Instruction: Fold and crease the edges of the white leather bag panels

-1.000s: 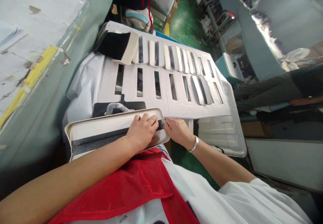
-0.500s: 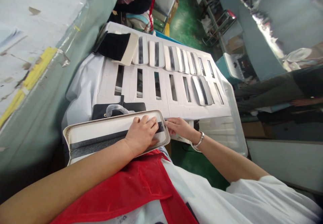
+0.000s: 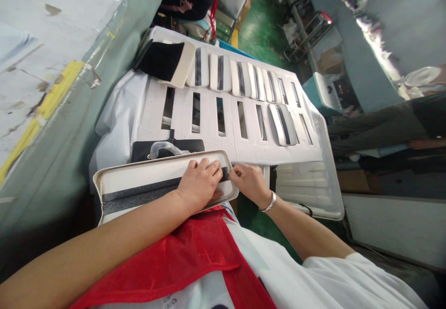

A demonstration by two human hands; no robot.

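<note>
A long cream bag piece [image 3: 139,174] with a raised rim and a dark grey stripe along its inside lies across the near end of the table, in front of my body. My left hand [image 3: 200,183] grips its right part, fingers curled and pressed against the inner face; the thumb is mostly hidden. At the piece's right end, my right hand [image 3: 249,181] is closed in a pinch at the rim, beside the stripe's end. Whatever else its fingertips hold is too small to make out. Just behind lies a black piece [image 3: 188,146] with a plastic-wrapped handle [image 3: 163,148].
A white slotted table [image 3: 223,146] carries several striped cream pieces [image 3: 220,73] and a black-and-cream piece [image 3: 163,62]. A clear plastic bin [image 3: 313,186] stands at its right. A worn white bench [image 3: 80,16] is on the left. Another person's arm [image 3: 423,144] shows at right.
My right hand has turned and closed tighter at the rim, its wrist lower and further left. The left hand keeps its place on the bag piece. The whole view has shifted slightly.
</note>
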